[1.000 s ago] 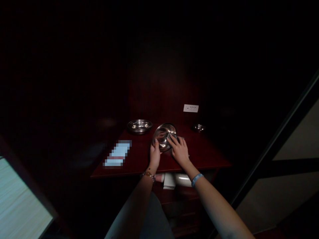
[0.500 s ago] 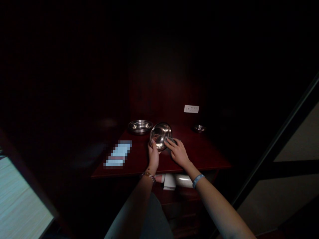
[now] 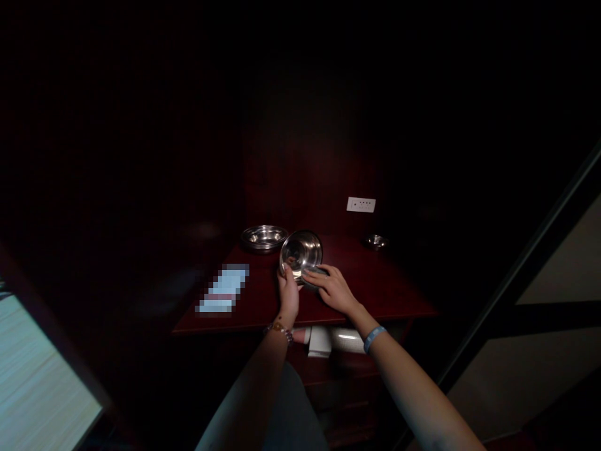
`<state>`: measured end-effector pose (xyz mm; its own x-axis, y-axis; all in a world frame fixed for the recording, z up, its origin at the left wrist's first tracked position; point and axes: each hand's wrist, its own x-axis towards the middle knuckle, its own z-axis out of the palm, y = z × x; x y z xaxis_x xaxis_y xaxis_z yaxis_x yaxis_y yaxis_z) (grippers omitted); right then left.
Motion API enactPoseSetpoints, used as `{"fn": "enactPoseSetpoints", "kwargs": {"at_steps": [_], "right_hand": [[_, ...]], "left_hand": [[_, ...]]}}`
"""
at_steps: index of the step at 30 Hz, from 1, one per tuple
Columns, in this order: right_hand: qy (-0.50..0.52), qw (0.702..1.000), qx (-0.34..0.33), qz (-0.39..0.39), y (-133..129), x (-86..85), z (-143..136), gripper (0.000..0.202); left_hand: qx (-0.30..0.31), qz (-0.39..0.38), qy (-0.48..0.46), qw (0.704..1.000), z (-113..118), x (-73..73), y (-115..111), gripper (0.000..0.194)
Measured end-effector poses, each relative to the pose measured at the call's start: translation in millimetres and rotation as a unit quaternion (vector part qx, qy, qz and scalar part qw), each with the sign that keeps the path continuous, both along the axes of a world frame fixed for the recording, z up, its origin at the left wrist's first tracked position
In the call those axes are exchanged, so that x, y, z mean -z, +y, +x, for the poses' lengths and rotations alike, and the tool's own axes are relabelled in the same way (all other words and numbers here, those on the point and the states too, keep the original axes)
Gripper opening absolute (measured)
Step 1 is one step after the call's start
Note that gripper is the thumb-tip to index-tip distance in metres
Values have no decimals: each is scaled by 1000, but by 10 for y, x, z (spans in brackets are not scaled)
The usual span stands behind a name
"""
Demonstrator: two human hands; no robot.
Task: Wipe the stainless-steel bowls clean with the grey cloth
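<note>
A shiny steel bowl (image 3: 304,248) is tilted with its open side toward me, above the dark red shelf. My left hand (image 3: 288,295) grips its lower left rim, thumb over the edge and fingers mostly hidden beneath. Against the lower right of the rim, my right hand (image 3: 336,289) presses a small grey cloth (image 3: 316,271), partly covered by the fingers. Behind and left of the bowl lies a stack of wider steel dishes (image 3: 265,237). A small steel bowl (image 3: 376,242) stands at the back right.
The dark red shelf (image 3: 375,294) ends at a front edge near my wrists. A blurred-out pale rectangle (image 3: 223,288) lies on its left. White socket plate (image 3: 361,205) is on the back wall. Below are a white box (image 3: 319,342) and a pale roll (image 3: 347,340).
My right hand has slid the grey cloth left and down along the bowl's lower rim. The bowl has turned slightly in my left hand.
</note>
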<state>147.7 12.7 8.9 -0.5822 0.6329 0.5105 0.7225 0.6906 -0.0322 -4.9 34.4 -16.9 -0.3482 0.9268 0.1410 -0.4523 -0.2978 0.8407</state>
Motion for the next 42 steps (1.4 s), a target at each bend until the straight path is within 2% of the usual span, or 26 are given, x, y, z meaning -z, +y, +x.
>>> {"fn": "enactPoseSetpoints", "kwargs": {"at_steps": [5, 9, 14, 19, 28, 31, 34, 39, 42], "right_hand": [[18, 997, 63, 50, 38, 32, 25, 61], [28, 989, 112, 96, 65, 52, 40, 63], [36, 985, 121, 117, 80, 71, 37, 66], [53, 990, 89, 95, 88, 90, 33, 62], [62, 997, -53, -9, 54, 55, 32, 56], [53, 996, -68, -17, 30, 30, 19, 54], [45, 998, -39, -3, 12, 21, -1, 52], [49, 994, 83, 43, 31, 46, -6, 51], [42, 989, 123, 70, 63, 70, 11, 53]], "left_hand": [[-3, 13, -41, 999, 16, -70, -57, 48], [1, 10, -48, 999, 26, -69, -55, 49], [6, 7, -47, 999, 34, -57, -43, 52], [9, 7, -20, 1000, 28, -66, -59, 50], [16, -5, 17, 1000, -14, 26, 14, 56], [9, -18, 31, 999, -24, 53, 31, 54], [0, -22, 21, 1000, -18, 49, 29, 53], [11, -2, 8, 1000, 12, -8, -15, 53], [17, 7, 22, 1000, 23, -42, -50, 53]]}}
